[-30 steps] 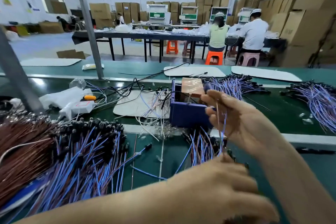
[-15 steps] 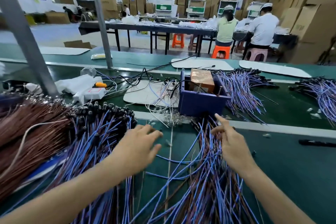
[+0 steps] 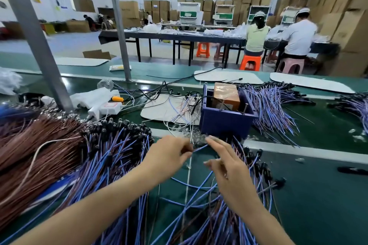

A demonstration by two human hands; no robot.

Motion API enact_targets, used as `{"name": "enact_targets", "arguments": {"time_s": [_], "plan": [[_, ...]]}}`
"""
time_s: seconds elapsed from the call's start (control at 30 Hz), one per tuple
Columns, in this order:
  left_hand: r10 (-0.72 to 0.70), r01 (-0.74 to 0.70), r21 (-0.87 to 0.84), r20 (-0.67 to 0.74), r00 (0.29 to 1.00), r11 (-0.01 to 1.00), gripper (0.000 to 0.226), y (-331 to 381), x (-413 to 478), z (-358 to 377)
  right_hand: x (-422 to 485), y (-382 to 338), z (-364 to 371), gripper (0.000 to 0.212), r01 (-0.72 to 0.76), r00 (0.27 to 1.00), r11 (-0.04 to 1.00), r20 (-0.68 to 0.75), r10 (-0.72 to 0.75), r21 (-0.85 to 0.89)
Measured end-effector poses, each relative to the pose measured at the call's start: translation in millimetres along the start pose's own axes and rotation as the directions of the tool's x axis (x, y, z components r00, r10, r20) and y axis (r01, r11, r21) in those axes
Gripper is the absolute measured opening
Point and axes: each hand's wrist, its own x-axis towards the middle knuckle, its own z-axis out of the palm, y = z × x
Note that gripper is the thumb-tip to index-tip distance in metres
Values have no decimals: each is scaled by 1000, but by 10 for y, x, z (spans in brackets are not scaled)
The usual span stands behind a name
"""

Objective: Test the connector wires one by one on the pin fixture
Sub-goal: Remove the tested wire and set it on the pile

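Connector wires [image 3: 111, 161] are heaped on the desk [image 3: 318, 195], left of the blue box [image 3: 225, 123] and in front of it. Half a second back the hands were apart on the piles. Now the left hand [image 3: 169, 157] pinches one blue wire [image 3: 199, 147] just in front of the box, and the right hand [image 3: 229, 167] has its fingers [image 3: 216, 144] spread beside it. Guessing the next wire's picked but not tested yet.

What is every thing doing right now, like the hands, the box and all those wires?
left hand, pinching one blue wire
right hand, open, fingers straight, holding nothing
blue bin, upright, open on top
brown box, sitting inside the blue bin
blue wire pile, loose heap on the belt
brown wire pile, loose heap at the left
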Motion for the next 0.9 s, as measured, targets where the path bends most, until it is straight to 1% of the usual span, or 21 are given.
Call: {"name": "enact_targets", "arguments": {"time_s": [0.03, 0.1, 0.13, 0.17, 0.2, 0.23, 0.27, 0.33, 0.37, 0.43, 0.5, 0.53, 0.57, 0.6, 0.63, 0.7, 0.73, 0.77, 0.8, 0.87, 0.9], "plan": [[69, -69, -47, -14, 998, 996, 10, 85, 7, -4, 16, -34, 54, 45, 33, 999, 999, 17, -34, 6], [160, -162, -132, -28, 987, 978, 13, 190, 5, -5, 71, -49, 81, 40, 78, 997, 997, -6, -78, -8], [152, -154, -212, -23, 988, 965, 12, 204, -3, -14, 108, -35, 51, 37, 96, 995, 995, -19, -97, -40], [113, -108, -323, -4, 994, 940, 11, 190, -7, -37, 160, -11, 3, 32, 122, 992, 988, -27, -125, -94], [59, -34, -452, 41, 997, 891, 9, 167, -16, -68, 203, 34, -56, 29, 149, 987, 976, -32, -156, -160], [13, 51, -571, 109, 994, 819, 10, 126, -28, -106, 248, 91, -115, 26, 169, 982, 961, -44, -182, -218], [-5, 134, -674, 190, 982, 726, 11, 81, -42, -146, 287, 155, -177, 23, 173, 978, 951, -70, -197, -256], [43, 271, -839, 329, 943, 472, 9, -4, -70, -236, 345, 280, -294, 19, 130, 978, 959, -125, -166, -252], [86, 303, -891, 350, 933, 337, 9, -35, -75, -284, 355, 335, -339, 18, 84, 982, 969, -145, -120, -231], [122, 334, -937, 345, 931, 103, 17, -81, -58, -382, 340, 420, -377, 15, -27, 986, 977, -164, -8, -212], [111, 311, -944, 299, 948, -114, 21, -112, 2, -463, 297, 460, -368, 14, -144, 986, 970, -111, 125, -193], [89, 264, -946, 251, 964, -188, 23, -120, 43, -491, 271, 451, -363, 15, -202, 979, 966, -55, 195, -162], [51, 214, -954, 208, 977, -212, 24, -116, 88, -505, 239, 433, -368, 15, -257, 966, 960, 15, 260, -114], [6, 173, -967, 175, 985, -187, 24, -101, 129, -508, 203, 397, -381, 16, -305, 947, 950, 87, 310, -70], [-42, 144, -981, 151, 988, -129, 22, -80, 163, -500, 168, 350, -399, 17, -337, 928, 941, 156, 339, -38], [-120, 124, -992, 119, 986, 31, 18, -10, 224, -473, 124, 223, -441, 13, -378, 893, 926, 262, 366, -6], [-143, 123, -986, 106, 984, 115, 18, 27, 250, -456, 119, 146, -451, 9, -394, 882, 919, 285, 374, 13], [-153, 125, -973, 96, 984, 195, 19, 65, 271, -436, 126, 69, -444, 6, -405, 882, 914, 280, 379, 39], [-145, 127, -954, 90, 985, 270, 19, 105, 278, -419, 146, -3, -430, 7, -405, 893, 912, 241, 380, 66], [-83, 113, -909, 87, 993, 400, 17, 204, 283, -383, 226, -119, -395, 16, -382, 922, 914, 112, 370, 133], [-48, 101, -889, 89, 995, 447, 14, 256, 277, -354, 281, -173, -383, 18, -370, 929, 909, 52, 367, 192]]}}
